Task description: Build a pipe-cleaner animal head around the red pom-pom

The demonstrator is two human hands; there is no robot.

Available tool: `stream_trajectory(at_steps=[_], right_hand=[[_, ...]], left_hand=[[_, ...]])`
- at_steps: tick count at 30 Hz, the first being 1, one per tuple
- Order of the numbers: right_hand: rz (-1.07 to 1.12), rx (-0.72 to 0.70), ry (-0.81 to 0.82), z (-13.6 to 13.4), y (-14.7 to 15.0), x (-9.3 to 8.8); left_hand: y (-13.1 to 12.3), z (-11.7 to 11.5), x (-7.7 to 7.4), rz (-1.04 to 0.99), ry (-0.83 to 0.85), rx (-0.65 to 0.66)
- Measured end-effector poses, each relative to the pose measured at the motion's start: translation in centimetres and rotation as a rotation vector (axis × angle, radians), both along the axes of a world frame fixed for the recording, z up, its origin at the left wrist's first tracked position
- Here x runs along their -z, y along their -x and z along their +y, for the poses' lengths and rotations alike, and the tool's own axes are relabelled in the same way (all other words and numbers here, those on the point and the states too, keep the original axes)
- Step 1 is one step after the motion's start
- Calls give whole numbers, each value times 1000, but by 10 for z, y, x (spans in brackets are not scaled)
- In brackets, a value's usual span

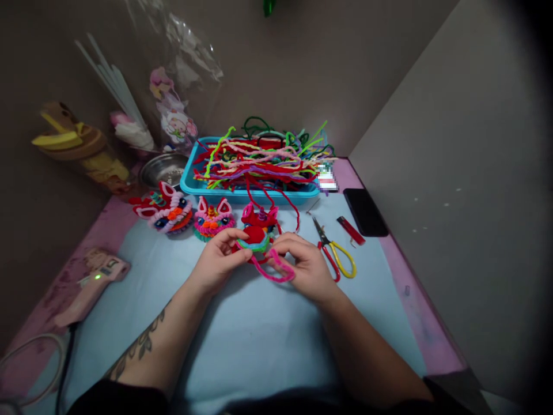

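Between both hands is a small round craft piece [256, 237], red in the middle with a blue and green rim, made of fuzzy pipe cleaners. My left hand [222, 256] pinches its left side with thumb and fingers. A pink pipe cleaner [276, 275] loops below the piece, and my right hand [305, 262] is closed on it at the right edge. Just behind stands a red lion head [259, 216] of pipe cleaners, partly hidden. To its left sit a pink and multicoloured lion head [213, 219] and a bigger pink and red one [168, 213].
A blue tray [242, 196] heaped with pipe cleaners stands at the back. Scissors [334, 253], a red cutter [351, 230] and a black phone [366, 212] lie right. A pink glue gun [93, 291] with cord lies left. Behind it are a metal bowl [151, 170] and wrapped decorations [173, 118].
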State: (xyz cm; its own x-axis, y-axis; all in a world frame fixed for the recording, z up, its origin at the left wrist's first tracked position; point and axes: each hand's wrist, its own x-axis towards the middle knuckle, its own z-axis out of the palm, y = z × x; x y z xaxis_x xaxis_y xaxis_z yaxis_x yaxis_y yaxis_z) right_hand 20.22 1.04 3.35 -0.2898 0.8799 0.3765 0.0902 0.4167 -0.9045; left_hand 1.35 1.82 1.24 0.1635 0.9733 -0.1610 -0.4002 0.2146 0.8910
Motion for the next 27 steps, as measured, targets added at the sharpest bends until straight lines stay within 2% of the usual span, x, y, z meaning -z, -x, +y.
stream_trajectory(at_steps=[4, 6, 8, 15, 18, 27], right_hand=[[33, 229, 132, -1, 3, 0], [113, 346, 252, 0, 5, 2], [226, 394, 364, 2, 6, 4], [546, 216, 723, 6, 12, 6], [607, 225, 765, 5, 14, 5], [606, 285, 791, 6, 15, 9]], left_hand=[[0, 0, 0, -33, -10, -6], [1, 0, 0, -38, -20, -9], [1, 0, 0, -25, -33, -3], [0, -1, -1, -44, -41, -24], [-1, -1, -1, -53, -19, -24], [-4, -2, -4, -104, 38, 37]])
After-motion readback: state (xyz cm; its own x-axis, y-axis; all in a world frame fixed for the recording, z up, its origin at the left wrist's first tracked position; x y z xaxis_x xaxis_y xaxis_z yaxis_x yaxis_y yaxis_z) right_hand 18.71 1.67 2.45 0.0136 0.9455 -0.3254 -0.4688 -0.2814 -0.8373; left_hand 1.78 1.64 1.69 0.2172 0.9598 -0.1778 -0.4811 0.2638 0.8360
